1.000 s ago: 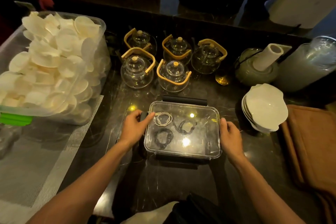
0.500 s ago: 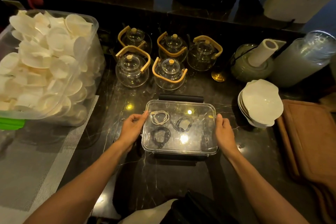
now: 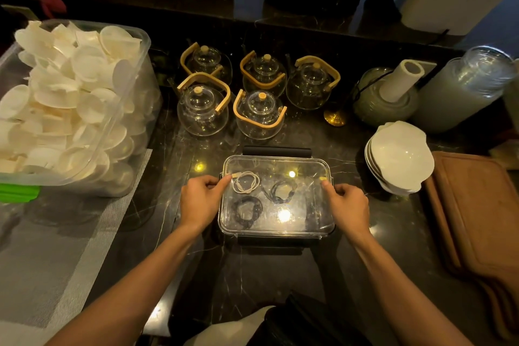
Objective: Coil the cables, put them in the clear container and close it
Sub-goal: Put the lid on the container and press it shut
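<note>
Clear container (image 3: 276, 196): rectangular, see-through, lid on top, standing on the dark marbled surface (image 3: 252, 275) in the centre of the view, directly in front of the person. Black latch flaps show at its far and near edges.

Contents, seen through the lid: white cable (image 3: 246, 182), coiled, far left corner; dark cable (image 3: 281, 190), coiled, near the middle; black cable (image 3: 247, 210), coiled, near left part. The three coils lie apart from each other.

Left hand (image 3: 200, 199): at the container's left edge, fingers curled, fingertips pinching the lid's rim at the far left corner.

Right hand (image 3: 346, 205): at the container's right edge, fingers curled, fingertips gripping the rim near the far right corner. Whether the side latches under either hand are snapped down cannot be told.

Glass teapots (image 3: 259, 114): five, with wooden handles, grouped just behind the container.

Plastic tub (image 3: 75, 109): large, clear, heaped with pale round crackers, on the far left; a green lid edge (image 3: 18, 193) shows at its near corner.

Mesh mat (image 3: 56, 247): grey, woven, lying on the left part of the surface.

Stack of white bowls (image 3: 400, 157): right of the container, well clear of it.

Brown boards (image 3: 477, 219): stacked at the right edge, beside the bowls.

Stone mortar (image 3: 384, 98) with a white pestle (image 3: 401, 80) leaning in it: behind the bowls.

Wrapped stack of clear cups (image 3: 463, 87): lying on its side, far right.
</note>
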### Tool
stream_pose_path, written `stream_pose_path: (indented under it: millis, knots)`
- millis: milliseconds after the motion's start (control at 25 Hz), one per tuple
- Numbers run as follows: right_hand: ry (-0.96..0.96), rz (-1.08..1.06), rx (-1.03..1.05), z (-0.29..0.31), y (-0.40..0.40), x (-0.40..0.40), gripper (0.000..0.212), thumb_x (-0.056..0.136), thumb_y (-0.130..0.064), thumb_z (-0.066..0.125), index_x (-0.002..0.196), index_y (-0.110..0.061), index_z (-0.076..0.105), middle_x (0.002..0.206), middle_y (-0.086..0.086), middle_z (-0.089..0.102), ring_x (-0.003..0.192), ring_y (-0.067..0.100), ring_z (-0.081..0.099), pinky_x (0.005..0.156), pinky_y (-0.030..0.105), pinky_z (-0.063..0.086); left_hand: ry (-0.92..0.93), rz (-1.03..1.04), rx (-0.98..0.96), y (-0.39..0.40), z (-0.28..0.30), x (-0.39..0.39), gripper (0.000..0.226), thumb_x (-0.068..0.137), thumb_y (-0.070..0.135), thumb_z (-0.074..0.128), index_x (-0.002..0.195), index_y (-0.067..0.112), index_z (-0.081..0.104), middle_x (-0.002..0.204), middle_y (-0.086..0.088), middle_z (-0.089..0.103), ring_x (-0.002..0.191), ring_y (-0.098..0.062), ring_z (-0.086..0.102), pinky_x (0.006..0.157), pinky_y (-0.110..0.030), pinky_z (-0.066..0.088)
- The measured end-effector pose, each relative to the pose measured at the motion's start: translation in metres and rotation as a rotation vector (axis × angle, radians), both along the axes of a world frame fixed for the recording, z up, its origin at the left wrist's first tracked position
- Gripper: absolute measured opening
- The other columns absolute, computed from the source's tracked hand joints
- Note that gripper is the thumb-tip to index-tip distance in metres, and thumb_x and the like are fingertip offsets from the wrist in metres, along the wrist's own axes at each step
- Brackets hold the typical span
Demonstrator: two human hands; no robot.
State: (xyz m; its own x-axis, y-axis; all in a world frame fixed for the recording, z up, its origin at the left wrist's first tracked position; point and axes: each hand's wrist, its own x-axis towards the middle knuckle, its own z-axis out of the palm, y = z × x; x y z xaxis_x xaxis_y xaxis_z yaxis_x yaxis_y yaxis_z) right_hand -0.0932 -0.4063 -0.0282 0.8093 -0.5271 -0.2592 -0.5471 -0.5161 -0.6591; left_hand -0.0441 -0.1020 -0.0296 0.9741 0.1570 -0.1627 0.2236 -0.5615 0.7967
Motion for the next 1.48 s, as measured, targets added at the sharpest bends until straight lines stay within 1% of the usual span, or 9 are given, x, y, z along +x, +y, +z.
stream_pose_path:
  millis: [80, 200, 360, 480, 640, 840, 1000, 1240, 1480]
  knots:
    - [0.030, 0.046, 0.020, 0.005, -0.003, -0.002, 0.055, 0.094, -0.061, 0.057, 0.102, -0.010, 0.077, 0.091, 0.003, 0.075, 0.088, 0.021, 0.070, 0.079, 0.042, 0.057, 0.026, -0.031, 0.044, 0.000, 0.003, 0.002, 0.034, 0.088, 0.053, 0.069, 0.087, 0.020, 0.075, 0.072, 0.016, 0.071, 0.070, 0.002, 0.066, 0.065, -0.029, 0.052]
    - [0.024, 0.257, -0.315, 0.017, 0.003, -0.004, 0.075, 0.087, -0.071, 0.058, 0.134, -0.012, 0.061, 0.125, 0.012, 0.061, 0.117, 0.028, 0.058, 0.092, 0.045, 0.053, -0.098, -0.241, 0.213, -0.004, 0.018, 0.019, 0.052, 0.090, 0.049, 0.069, 0.133, 0.020, 0.061, 0.119, 0.009, 0.060, 0.108, -0.009, 0.058, 0.090, -0.031, 0.048]
    - [-0.019, 0.646, -0.329, 0.030, 0.029, -0.007, 0.103, 0.078, -0.078, 0.062, 0.159, -0.026, 0.025, 0.166, 0.009, 0.026, 0.152, 0.030, 0.024, 0.122, 0.053, 0.028, -0.218, -0.727, 0.324, -0.035, 0.046, 0.057, 0.054, 0.098, 0.048, 0.056, 0.145, 0.021, 0.052, 0.148, -0.001, 0.054, 0.136, -0.017, 0.048, 0.113, -0.044, 0.040]
    - [0.042, 0.802, -0.296, 0.020, 0.035, -0.024, 0.105, 0.078, -0.077, 0.062, 0.162, -0.029, 0.019, 0.171, 0.005, 0.011, 0.158, 0.025, 0.005, 0.127, 0.047, 0.008, -0.197, -0.915, 0.416, -0.059, 0.045, 0.071, 0.052, 0.102, 0.043, 0.052, 0.145, 0.015, 0.051, 0.145, -0.008, 0.057, 0.136, -0.023, 0.050, 0.112, -0.042, 0.039]
    - [-0.052, 0.797, -0.290, 0.008, 0.035, -0.040, 0.098, 0.082, -0.078, 0.051, 0.160, -0.027, 0.022, 0.172, 0.002, 0.009, 0.158, 0.018, -0.004, 0.126, 0.040, -0.006, -0.144, -0.934, 0.464, -0.065, 0.027, 0.074, 0.057, 0.101, 0.044, 0.051, 0.148, 0.011, 0.047, 0.147, -0.010, 0.056, 0.134, -0.026, 0.051, 0.111, -0.043, 0.039]
    - [-0.048, 0.892, -0.382, -0.002, 0.027, -0.045, 0.111, 0.078, -0.085, 0.049, 0.164, -0.025, 0.012, 0.173, 0.004, -0.003, 0.158, 0.017, -0.013, 0.128, 0.047, -0.003, -0.160, -0.869, 0.428, -0.063, 0.010, 0.074, 0.054, 0.101, 0.051, 0.047, 0.145, 0.019, 0.049, 0.141, -0.005, 0.059, 0.129, -0.024, 0.053, 0.108, -0.043, 0.034]
    - [-0.085, 0.887, -0.422, -0.006, 0.028, -0.047, 0.107, 0.081, -0.079, 0.054, 0.164, -0.023, 0.016, 0.173, 0.007, 0.003, 0.159, 0.019, -0.008, 0.128, 0.046, -0.003, -0.116, -0.776, 0.348, -0.067, 0.003, 0.073, 0.057, 0.097, 0.062, 0.041, 0.139, 0.026, 0.054, 0.135, 0.001, 0.063, 0.124, -0.021, 0.053, 0.106, -0.041, 0.031]
    - [-0.075, 0.876, -0.454, -0.007, 0.030, -0.047, 0.105, 0.081, -0.076, 0.053, 0.163, -0.020, 0.018, 0.173, 0.010, 0.006, 0.159, 0.021, -0.006, 0.126, 0.040, -0.011, -0.237, -0.742, 0.484, -0.072, -0.003, 0.067, 0.066, 0.089, 0.073, 0.041, 0.136, 0.028, 0.055, 0.123, 0.003, 0.065, 0.113, -0.019, 0.056, 0.101, -0.040, 0.035]
    - [-0.088, 0.864, -0.443, -0.011, 0.029, -0.038, 0.103, 0.084, -0.081, 0.048, 0.163, -0.022, 0.019, 0.172, 0.006, 0.006, 0.159, 0.019, -0.004, 0.128, 0.047, -0.001, -0.255, -0.738, 0.546, -0.077, -0.005, 0.075, 0.070, 0.089, 0.075, 0.037, 0.136, 0.026, 0.053, 0.123, 0.002, 0.064, 0.114, -0.019, 0.056, 0.102, -0.041, 0.038]
